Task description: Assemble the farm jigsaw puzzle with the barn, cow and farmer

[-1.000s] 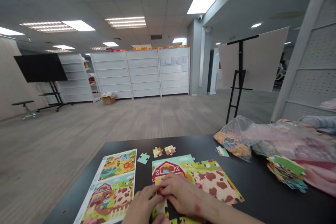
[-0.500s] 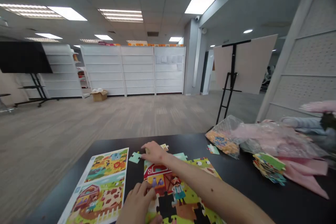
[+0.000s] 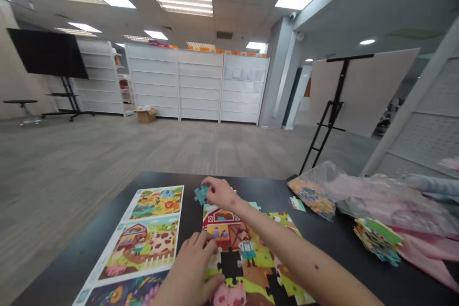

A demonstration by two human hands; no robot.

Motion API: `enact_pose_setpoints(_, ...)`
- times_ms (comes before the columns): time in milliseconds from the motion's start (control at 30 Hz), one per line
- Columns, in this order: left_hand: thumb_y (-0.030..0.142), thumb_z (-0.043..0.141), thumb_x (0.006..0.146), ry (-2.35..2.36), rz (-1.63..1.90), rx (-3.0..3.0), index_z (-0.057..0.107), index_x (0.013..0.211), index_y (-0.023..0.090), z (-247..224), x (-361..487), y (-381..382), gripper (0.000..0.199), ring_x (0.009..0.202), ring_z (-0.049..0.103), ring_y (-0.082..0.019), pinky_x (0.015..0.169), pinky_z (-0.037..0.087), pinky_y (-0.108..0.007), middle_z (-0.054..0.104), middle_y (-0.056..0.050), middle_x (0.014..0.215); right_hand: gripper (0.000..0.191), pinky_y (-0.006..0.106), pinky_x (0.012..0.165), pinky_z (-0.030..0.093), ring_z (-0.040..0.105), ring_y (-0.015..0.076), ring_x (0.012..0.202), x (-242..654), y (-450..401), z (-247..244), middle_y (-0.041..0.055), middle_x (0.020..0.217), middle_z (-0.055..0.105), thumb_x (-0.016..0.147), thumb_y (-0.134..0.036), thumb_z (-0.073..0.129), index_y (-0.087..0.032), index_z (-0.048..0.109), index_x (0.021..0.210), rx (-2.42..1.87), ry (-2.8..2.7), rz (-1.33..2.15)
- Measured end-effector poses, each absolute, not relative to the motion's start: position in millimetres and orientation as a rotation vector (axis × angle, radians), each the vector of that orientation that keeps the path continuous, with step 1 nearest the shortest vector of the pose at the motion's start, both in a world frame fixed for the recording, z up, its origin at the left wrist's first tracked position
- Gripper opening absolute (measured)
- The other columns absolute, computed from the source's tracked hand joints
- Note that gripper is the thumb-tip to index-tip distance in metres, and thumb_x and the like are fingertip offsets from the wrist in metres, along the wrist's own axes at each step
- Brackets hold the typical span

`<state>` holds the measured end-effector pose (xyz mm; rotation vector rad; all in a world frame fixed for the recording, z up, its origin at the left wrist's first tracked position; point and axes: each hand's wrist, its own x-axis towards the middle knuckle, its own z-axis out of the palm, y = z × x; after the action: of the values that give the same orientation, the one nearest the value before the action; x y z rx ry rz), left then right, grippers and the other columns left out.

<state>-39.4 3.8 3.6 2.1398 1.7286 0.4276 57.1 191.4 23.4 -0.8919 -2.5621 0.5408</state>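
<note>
My right hand (image 3: 221,193) reaches across the jigsaw and pinches a teal puzzle piece (image 3: 201,194), which is tilted beyond the puzzle's upper left corner. Below lies a partly assembled jigsaw puzzle (image 3: 224,229) with a red barn, a farmer and a pink pig; dark gaps show in it. My left hand (image 3: 193,265) rests at the puzzle's left edge with fingers and thumb apart, holding nothing. To the left is a printed picture sheet (image 3: 145,244) with the same farm scene. My right forearm covers part of the puzzle, and another piece behind the right wrist is mostly hidden.
On the black table (image 3: 265,189), a loose piece (image 3: 297,203) lies right of the puzzle. Further right are a plastic bag of pieces (image 3: 311,193), a stack of puzzle pieces (image 3: 378,241) and pink wrapped cloth (image 3: 426,248). An easel (image 3: 332,114) stands beyond the table.
My right hand has taken hold of the teal piece, which lay flat on the table, and tilted it up. My left hand stays by the puzzle's left edge. The view has shifted and turned slightly.
</note>
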Motion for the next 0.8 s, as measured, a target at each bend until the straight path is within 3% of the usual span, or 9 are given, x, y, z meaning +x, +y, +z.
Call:
enact_pose_setpoints(67, 0.033, 0.075, 0.077, 1.719, 0.493, 2.141, 0.066, 0.106, 0.025, 2.2, -40.7, 3.8, 0.031, 0.114, 0.054, -0.031, 0.094, 0.043, -0.043, 0.062, -0.006, 0.123, 0.028, 0.022, 0.059, 0.057, 0.070, 0.0124, 0.063, 70.8, 183.2, 23.6, -0.0045, 0.073, 0.067, 0.099, -0.012, 0.047, -0.017, 0.058, 0.124, -0.864, -2.498, 0.589)
enact_pose_setpoints(167, 0.028, 0.072, 0.080, 1.709, 0.565, 2.134, 0.065, 0.102, 0.025, 3.3, -43.0, 3.1, 0.024, 0.108, 0.055, -0.029, 0.090, 0.042, -0.041, 0.064, -0.004, 0.116, 0.034, 0.019, 0.054, 0.054, 0.069, 0.0115, 0.057, 89.7, 165.4, 21.4, -0.0077, 0.064, 0.063, 0.091, -0.008, 0.041, -0.018, 0.057, 0.120, -0.841, -2.421, 0.615)
enact_pose_setpoints(333, 0.018, 0.065, 0.082, 1.714, 0.675, 2.073, 0.063, 0.098, 0.024, 8.5, -49.7, 0.0, 0.017, 0.109, 0.057, -0.026, 0.090, 0.043, -0.038, 0.066, -0.003, 0.109, 0.040, 0.026, 0.065, 0.052, 0.066, 0.0144, 0.063, 135.2, 137.3, 23.3, -0.0034, 0.072, 0.068, 0.088, -0.010, 0.045, -0.020, 0.056, 0.126, -0.839, -2.328, 0.494)
enact_pose_setpoints(500, 0.021, 0.073, 0.078, 1.672, 0.664, 2.088, 0.064, 0.120, 0.026, 6.2, -56.3, -4.6, 0.043, 0.125, 0.053, -0.029, 0.106, 0.040, -0.043, 0.063, -0.005, 0.132, 0.030, 0.036, 0.076, 0.049, 0.065, 0.0229, 0.082, 179.9, 96.7, 6.1, 0.0078, 0.089, 0.072, 0.090, -0.010, 0.048, -0.019, 0.067, 0.110, -0.766, -2.427, 0.273)
enact_pose_setpoints(633, 0.022, 0.074, 0.077, 1.669, 0.586, 2.086, 0.066, 0.123, 0.027, 3.7, -57.0, -5.2, 0.047, 0.131, 0.052, -0.031, 0.112, 0.039, -0.047, 0.060, -0.006, 0.141, 0.020, 0.035, 0.078, 0.049, 0.061, 0.0219, 0.085, 183.6, 64.6, -11.2, 0.0052, 0.089, 0.070, 0.091, -0.008, 0.053, -0.021, 0.067, 0.098, -0.530, -2.669, 0.103)
enact_pose_setpoints(800, 0.022, 0.073, 0.078, 1.682, 0.550, 2.088, 0.068, 0.123, 0.028, 5.4, -56.3, -5.9, 0.045, 0.135, 0.051, -0.031, 0.115, 0.038, -0.049, 0.058, -0.006, 0.145, 0.017, 0.037, 0.085, 0.051, 0.063, 0.0224, 0.092, 178.7, 57.0, -9.4, 0.0048, 0.094, 0.071, 0.095, -0.013, 0.056, -0.023, 0.070, 0.098, -0.515, -2.694, 0.212)
